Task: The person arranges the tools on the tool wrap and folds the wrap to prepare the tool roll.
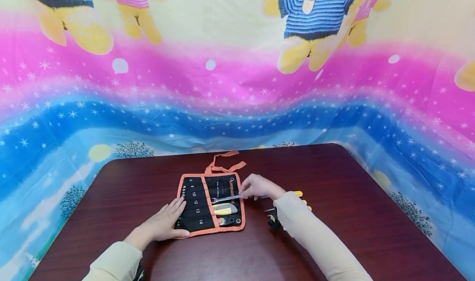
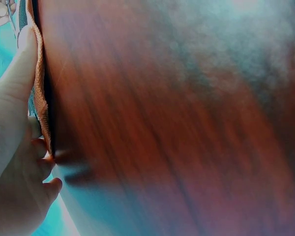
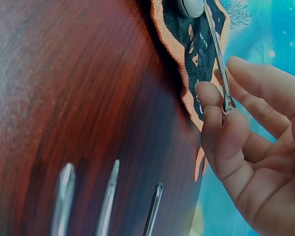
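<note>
A black tool pouch [image 1: 190, 209] with orange edging and printed size numbers lies unrolled on the table. My left hand [image 1: 163, 221] rests on its left edge, fingers extended and thumb near the lower corner. Over the pouch's right part, my right hand [image 1: 261, 187] pinches one end of a silver wrench [image 1: 227, 198], whose open-jaw end reaches the middle orange band. The right wrist view shows the wrench [image 3: 219, 56] between thumb and fingers. Below it, a grey and yellow utility knife [image 1: 227, 209] and a black tool with a yellow label [image 1: 227, 221] sit in pockets.
Screwdrivers with yellow handles [image 1: 298, 193] lie right of the pouch, partly hidden by my right forearm; several metal shafts [image 3: 108, 199] show in the right wrist view. Orange ties [image 1: 219, 168] trail from the pouch's top. A patterned curtain [image 1: 222, 87] hangs behind the brown table [image 1: 130, 182].
</note>
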### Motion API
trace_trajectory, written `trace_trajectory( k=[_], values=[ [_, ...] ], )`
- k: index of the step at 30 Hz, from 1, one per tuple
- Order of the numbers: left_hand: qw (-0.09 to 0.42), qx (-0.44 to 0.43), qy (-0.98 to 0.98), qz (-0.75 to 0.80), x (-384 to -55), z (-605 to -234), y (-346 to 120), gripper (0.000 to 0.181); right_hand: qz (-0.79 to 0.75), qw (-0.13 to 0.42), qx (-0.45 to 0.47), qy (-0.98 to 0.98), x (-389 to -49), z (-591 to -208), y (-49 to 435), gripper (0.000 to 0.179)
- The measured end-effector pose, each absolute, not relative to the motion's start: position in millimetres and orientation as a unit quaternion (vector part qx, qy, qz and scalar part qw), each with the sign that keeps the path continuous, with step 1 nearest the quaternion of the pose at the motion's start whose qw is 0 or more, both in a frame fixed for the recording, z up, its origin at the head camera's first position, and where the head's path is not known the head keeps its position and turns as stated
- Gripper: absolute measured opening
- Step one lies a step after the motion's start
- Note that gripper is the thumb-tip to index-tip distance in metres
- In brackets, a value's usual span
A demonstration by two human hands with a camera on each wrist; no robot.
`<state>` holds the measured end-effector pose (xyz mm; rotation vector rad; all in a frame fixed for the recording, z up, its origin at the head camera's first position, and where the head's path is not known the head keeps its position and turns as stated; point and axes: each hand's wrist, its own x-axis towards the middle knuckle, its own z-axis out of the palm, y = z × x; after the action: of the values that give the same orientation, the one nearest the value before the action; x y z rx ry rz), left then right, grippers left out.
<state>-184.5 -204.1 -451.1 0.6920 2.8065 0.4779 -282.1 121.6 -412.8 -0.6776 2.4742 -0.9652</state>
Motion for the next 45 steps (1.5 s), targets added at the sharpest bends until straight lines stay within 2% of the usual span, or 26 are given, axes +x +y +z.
trace_trajectory(
  k=[45],
  values=[
    [0.112, 0.230, 0.953, 0.160, -183.6, -448.1, -202.5, 0.099, -0.302, 0.159, -0.288, 0.895, -274.3, -427.0, 68.2, 0.019]
  ],
)
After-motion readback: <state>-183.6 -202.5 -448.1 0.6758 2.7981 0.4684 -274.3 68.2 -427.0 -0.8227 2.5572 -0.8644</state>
